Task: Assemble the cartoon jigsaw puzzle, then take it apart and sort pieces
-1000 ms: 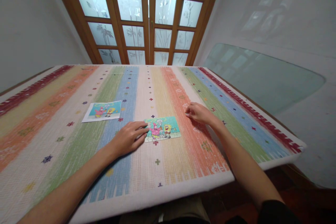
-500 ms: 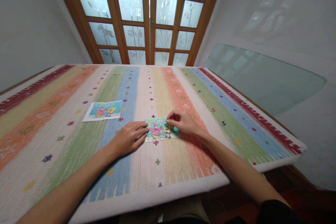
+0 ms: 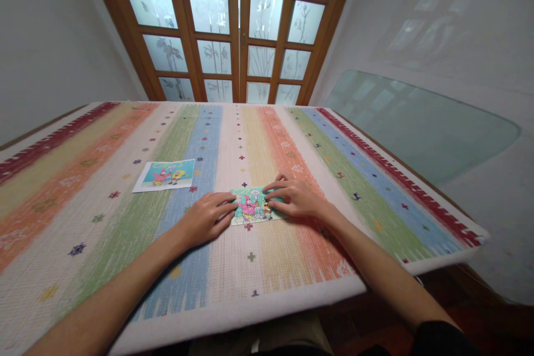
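Observation:
A small jigsaw puzzle (image 3: pixel 253 211) with cartoon figures on a teal ground lies flat on the striped tablecloth (image 3: pixel 233 267) in front of me. My left hand (image 3: pixel 209 214) rests at its left edge, fingers stretched out and the tips touching the border. Over the puzzle's right part lies my right hand (image 3: pixel 294 194), its fingers spread and lightly bent, tips on the surface. That hand hides the right edge and upper right corner. Neither hand grips anything that I can see.
Left of the puzzle, a printed picture (image 3: pixel 167 175) of similar cartoon figures lies on the cloth. Beyond the table stand wooden doors (image 3: pixel 240 67) with frosted panes. A glass panel (image 3: pixel 421 117) leans by the right wall.
My right hand has gone from a pinch at the puzzle's upper right to fingers spread across its right side. The left hand and the printed picture stay in place.

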The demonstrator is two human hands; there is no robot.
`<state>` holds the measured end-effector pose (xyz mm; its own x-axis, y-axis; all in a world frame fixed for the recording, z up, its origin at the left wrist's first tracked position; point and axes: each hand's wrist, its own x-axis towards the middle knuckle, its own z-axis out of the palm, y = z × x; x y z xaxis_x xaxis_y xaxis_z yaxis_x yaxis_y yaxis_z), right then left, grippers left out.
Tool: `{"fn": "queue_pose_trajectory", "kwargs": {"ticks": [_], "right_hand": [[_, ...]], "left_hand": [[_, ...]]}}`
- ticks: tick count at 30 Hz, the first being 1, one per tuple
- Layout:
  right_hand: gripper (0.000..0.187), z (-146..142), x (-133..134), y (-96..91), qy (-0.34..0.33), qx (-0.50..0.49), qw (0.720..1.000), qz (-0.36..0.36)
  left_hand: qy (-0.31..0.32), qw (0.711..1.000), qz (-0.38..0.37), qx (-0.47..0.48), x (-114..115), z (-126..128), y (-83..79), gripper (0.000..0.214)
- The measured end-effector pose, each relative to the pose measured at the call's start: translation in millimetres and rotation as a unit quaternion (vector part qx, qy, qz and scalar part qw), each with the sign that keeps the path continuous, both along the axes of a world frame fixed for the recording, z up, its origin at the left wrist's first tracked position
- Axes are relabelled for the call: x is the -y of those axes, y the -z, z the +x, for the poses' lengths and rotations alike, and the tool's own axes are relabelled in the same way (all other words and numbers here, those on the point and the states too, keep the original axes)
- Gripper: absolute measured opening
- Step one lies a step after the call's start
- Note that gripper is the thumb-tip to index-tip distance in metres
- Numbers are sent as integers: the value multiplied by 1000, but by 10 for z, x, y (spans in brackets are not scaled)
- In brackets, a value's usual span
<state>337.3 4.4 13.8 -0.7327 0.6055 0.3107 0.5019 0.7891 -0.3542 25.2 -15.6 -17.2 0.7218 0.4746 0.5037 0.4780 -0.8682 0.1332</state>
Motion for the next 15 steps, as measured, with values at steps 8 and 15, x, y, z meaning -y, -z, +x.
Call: {"fn": "queue_pose_trajectory", "kwargs": {"ticks": [8,15], "right_hand": [[32,-134,46,20,-13,44,998,42],[41,-314,108,81,-36,60,995,67]], "left_hand": [[0,1000,-9,3,7,6,-4,28],[-1,1000,-15,15,4,6,-8,28]]}}
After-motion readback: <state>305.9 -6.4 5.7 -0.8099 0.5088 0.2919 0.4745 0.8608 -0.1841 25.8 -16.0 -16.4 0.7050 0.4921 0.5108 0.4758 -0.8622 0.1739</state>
